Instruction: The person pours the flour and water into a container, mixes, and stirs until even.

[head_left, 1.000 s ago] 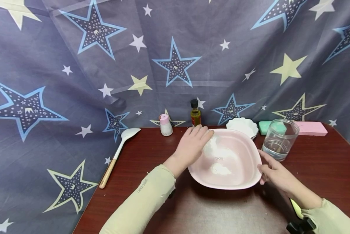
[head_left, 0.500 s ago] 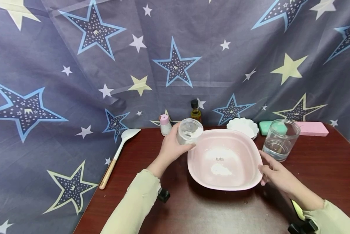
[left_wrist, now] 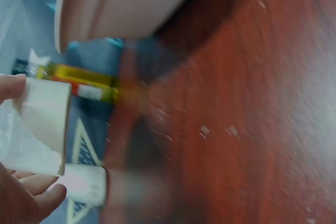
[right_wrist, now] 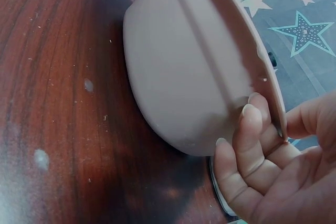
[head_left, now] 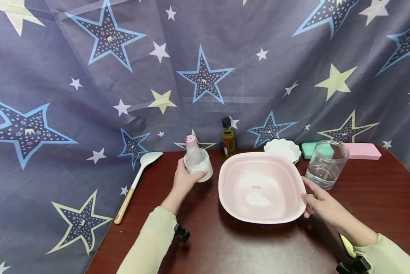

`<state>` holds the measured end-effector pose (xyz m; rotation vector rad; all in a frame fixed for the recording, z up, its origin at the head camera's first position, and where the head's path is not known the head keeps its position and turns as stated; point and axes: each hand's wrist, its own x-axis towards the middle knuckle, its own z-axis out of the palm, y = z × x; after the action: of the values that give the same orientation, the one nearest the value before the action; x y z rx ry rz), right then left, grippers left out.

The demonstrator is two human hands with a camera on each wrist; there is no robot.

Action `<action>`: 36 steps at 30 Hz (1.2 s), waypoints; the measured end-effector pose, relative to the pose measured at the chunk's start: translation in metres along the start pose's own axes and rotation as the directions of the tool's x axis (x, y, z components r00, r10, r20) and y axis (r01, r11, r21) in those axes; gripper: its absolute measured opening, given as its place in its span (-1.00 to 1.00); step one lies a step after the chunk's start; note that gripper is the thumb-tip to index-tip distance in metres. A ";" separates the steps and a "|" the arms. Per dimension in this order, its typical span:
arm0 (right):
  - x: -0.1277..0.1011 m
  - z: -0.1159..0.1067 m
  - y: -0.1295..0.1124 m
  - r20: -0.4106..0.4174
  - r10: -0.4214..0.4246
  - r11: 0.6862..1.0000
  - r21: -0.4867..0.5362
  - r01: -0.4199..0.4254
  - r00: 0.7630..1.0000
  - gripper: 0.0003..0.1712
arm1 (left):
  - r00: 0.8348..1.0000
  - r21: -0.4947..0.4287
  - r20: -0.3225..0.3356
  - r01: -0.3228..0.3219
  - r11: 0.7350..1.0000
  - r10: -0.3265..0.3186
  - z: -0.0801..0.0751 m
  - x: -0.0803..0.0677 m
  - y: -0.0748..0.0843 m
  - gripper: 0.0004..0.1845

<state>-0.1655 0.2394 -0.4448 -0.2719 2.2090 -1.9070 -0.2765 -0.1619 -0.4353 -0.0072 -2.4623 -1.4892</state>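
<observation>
Just below centre, my left hand grips a clear jar, while lower right, my right hand pinches the pink basin.

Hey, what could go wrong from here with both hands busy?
The clear jar in the left grip might knock over the pink-capped shaker, which it partly hides in the head view. The right grip, holding the pink basin by its rim, could bump the nearby glass of clear liquid, spilling it.
</observation>
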 end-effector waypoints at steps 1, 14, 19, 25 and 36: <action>0.000 0.000 0.000 -0.001 0.005 1.000 0.001 -0.005 1.000 -0.29 | 1.000 0.008 -0.003 0.005 1.000 -0.005 0.000 0.000 -0.005 -0.13; 0.001 0.001 0.004 0.022 0.005 1.000 0.024 -0.006 1.000 -0.27 | 0.995 0.074 -0.011 0.098 0.992 -0.097 0.003 -0.005 -0.056 -0.12; 0.002 0.001 0.003 0.013 0.001 1.000 0.016 -0.001 1.000 -0.26 | 0.996 0.084 -0.015 0.093 0.992 -0.092 0.004 -0.008 -0.060 -0.08; 0.001 -0.001 0.001 0.012 -0.009 1.000 0.020 0.009 1.000 -0.27 | 0.997 0.095 0.019 0.070 0.993 -0.072 0.001 -0.011 -0.052 0.25; -0.001 0.000 0.001 -0.003 -0.003 1.000 0.007 0.003 1.000 -0.28 | 0.989 0.265 -0.054 -0.120 0.957 0.139 -0.020 -0.044 -0.010 0.09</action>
<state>-0.1650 0.2402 -0.4460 -0.2713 2.2038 -1.9176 -0.2311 -0.1787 -0.4453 -0.0624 -2.5264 -1.0847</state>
